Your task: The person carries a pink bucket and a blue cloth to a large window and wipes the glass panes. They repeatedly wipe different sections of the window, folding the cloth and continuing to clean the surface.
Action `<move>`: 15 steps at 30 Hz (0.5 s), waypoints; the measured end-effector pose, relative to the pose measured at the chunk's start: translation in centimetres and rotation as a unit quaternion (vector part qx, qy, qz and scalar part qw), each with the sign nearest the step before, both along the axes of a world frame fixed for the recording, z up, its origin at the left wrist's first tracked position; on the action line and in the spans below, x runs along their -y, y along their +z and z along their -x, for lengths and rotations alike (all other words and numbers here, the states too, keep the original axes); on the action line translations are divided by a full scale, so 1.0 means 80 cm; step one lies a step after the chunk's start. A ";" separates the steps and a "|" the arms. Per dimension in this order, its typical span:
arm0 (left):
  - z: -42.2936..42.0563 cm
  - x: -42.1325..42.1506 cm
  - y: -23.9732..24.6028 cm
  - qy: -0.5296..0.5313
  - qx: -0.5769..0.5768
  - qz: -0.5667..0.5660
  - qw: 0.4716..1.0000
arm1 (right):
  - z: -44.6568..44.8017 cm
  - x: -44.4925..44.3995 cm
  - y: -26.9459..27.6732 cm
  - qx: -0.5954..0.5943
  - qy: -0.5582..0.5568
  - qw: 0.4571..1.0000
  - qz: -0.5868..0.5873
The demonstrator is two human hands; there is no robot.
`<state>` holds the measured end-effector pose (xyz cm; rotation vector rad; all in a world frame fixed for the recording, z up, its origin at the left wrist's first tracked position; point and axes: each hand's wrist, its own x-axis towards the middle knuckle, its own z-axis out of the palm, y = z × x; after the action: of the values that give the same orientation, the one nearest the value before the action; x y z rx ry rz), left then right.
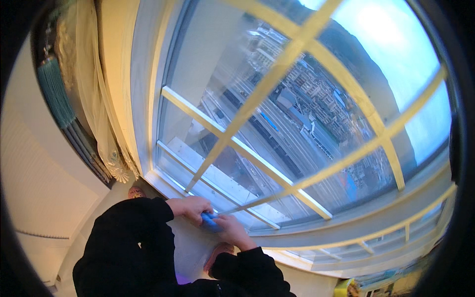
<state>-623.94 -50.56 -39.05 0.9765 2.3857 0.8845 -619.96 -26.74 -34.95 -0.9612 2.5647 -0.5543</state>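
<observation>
A blue cloth, bunched or folded small, is held between my two hands low in front of the window. My left hand grips its left end, fingers curled over the top. On the other end, my right hand closes from the right. Just beyond them rises a large glass window crossed by yellowish-white bars. The hands are close to its bottom edge; whether they touch the frame I cannot tell.
Sheer curtains and a teal tassel hang on the left by a white panel. Pink slippers are on the pale floor. A second barred window and a yellow object are at lower right.
</observation>
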 end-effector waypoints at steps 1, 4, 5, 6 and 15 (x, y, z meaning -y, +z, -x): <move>-0.010 -0.004 0.023 0.019 -0.119 -0.013 0.993 | -0.012 -0.010 0.013 -0.040 -0.040 0.997 0.058; -0.049 -0.021 0.071 0.265 -0.291 -0.185 0.901 | -0.047 -0.033 0.047 -0.159 -0.143 0.958 0.190; -0.064 -0.030 0.081 0.356 -0.234 -0.219 0.878 | -0.056 -0.040 0.058 -0.200 -0.166 0.940 0.222; -0.077 -0.036 0.087 0.388 -0.038 -0.325 0.862 | -0.060 -0.044 0.067 -0.230 -0.162 0.925 0.254; -0.119 -0.075 0.067 0.279 0.393 -0.560 0.674 | -0.101 -0.036 0.089 -0.300 -0.061 0.916 0.259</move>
<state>-614.39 -44.52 -33.72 -0.0326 1.1681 2.4981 -611.86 -23.90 -27.81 -1.3114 3.1042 -1.1773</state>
